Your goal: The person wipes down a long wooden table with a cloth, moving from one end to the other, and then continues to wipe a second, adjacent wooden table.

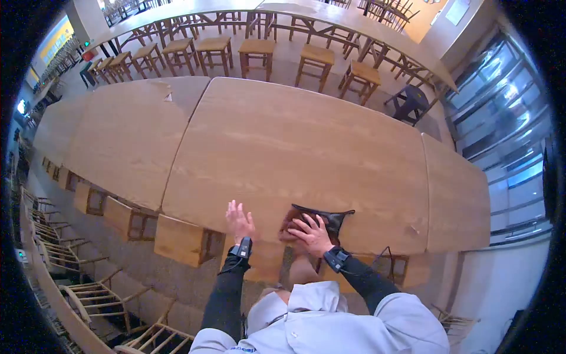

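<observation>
Blue lettering runs along the lower edge of your pale shirt (330, 330), but it is cut off and too small to read. A paper notice (458, 10) on the far wall is also too small to read.

You are at the near edge of a long wood-toned table (283, 141), with two clear seams across its top. Barred windows (507, 106) stand on the right, and a second long table (194, 13) runs across the far side. Before it you can count about eight wooden stools (256, 47), plus one dark stool (408, 101) at the right. More stools sit along your side, and slatted wooden chairs (94, 295) crowd the lower left; they overlap too much to count.

One brown cloth (285, 229) lies near the table's front edge under your right hand (312, 235), with a black bag (337, 219) against it. That hand's fingers are spread over the cloth; you cannot tell whether they pinch it. Your left hand (240, 221) is raised, fingers extended and holding nothing, well apart from the cloth. Two black wrist devices (242, 248), one per wrist, sit over dark sleeves.
</observation>
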The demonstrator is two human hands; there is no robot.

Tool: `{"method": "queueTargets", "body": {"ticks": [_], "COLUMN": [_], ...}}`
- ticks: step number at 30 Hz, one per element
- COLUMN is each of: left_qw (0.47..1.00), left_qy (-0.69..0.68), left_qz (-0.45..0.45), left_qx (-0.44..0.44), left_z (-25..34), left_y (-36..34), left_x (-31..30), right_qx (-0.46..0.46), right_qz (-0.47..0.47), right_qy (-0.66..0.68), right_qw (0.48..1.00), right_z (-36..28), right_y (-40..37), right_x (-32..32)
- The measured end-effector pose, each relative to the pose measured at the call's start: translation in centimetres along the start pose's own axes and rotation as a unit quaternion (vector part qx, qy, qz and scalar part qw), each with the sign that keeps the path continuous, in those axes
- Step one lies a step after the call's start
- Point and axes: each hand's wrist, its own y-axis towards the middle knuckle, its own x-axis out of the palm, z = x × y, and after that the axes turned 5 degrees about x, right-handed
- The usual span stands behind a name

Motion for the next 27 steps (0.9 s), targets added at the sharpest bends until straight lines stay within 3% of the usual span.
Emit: {"method": "queueTargets", "body": {"ticks": [5, 10, 16, 25, 27], "left_qw": [0.994, 0.985, 0.984, 0.982, 0.979], "left_qy": [0.076, 0.141, 0.157, 0.161, 0.174], "left_qz": [0.023, -0.026, -0.022, -0.049, -0.064], "left_qx": [-0.069, -0.097, -0.079, -0.084, -0.083], "left_z": [-1.2, -0.2, -0.4, -0.1, -0.2], "left_y": [1.9, 1.9, 2.0, 2.3, 1.9], "left_x": [0.5, -0.1, -0.3, -1.2, -1.3], "right_qx": [-0.024, -0.038, 0.048, 0.256, 0.245], "right_qz": [-0.020, 0.055, 0.074, 0.072, 0.116], "right_qy": [-0.002, 0.029, -0.002, -0.042, -0.003], "right_qw": [1.000, 0.997, 0.996, 0.963, 0.963], "right_z": [6.3, 12.8, 26.5, 41.4, 44.2], "right_y": [7.5, 14.5, 25.5, 37.1, 38.0], "right_x": [-0.4, -0.4, -0.1, 0.5, 2.4]}}
